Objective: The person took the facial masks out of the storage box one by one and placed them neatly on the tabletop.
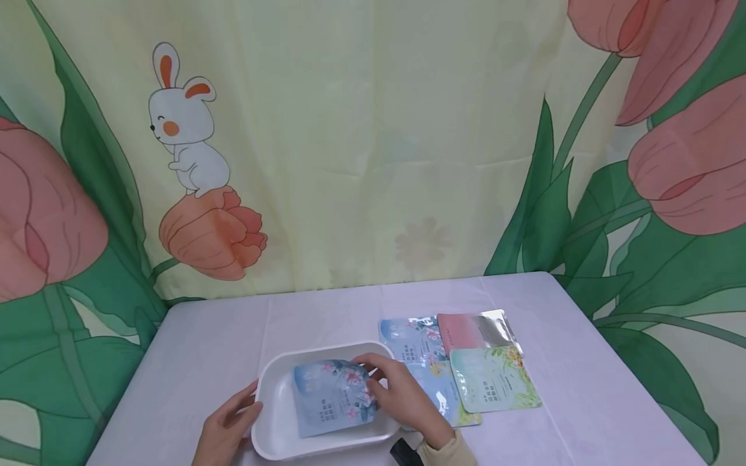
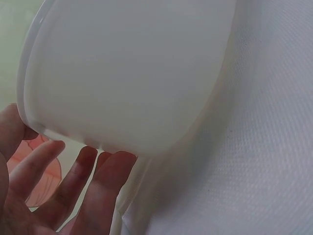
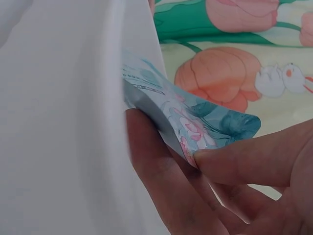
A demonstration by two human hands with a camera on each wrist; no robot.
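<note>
A light-blue floral sachet [image 1: 329, 401], resembling a facial mask packet, lies over the floor of a white rectangular tray [image 1: 274, 424]. My right hand [image 1: 405, 391] pinches the sachet's right edge between thumb and fingers. Seen from the right wrist, the sachet [image 3: 195, 117] bends upward near the thumb, with a finger under its edge and part of it hidden behind the tray wall [image 3: 117, 147]. At the tray's left end, my left hand [image 1: 227, 421] touches the outer side. The left wrist view has its fingertips [image 2: 120, 159] against the tray wall [image 2: 132, 78].
Right of the tray lie more sachets, partly overlapping: a blue floral one [image 1: 408, 336], a pink and silver one [image 1: 463, 330], a green one [image 1: 495, 382] and a blue-yellow one [image 1: 434, 388]. A white cloth [image 1: 221, 336] covers the table. Behind it hangs a printed curtain [image 1: 373, 162].
</note>
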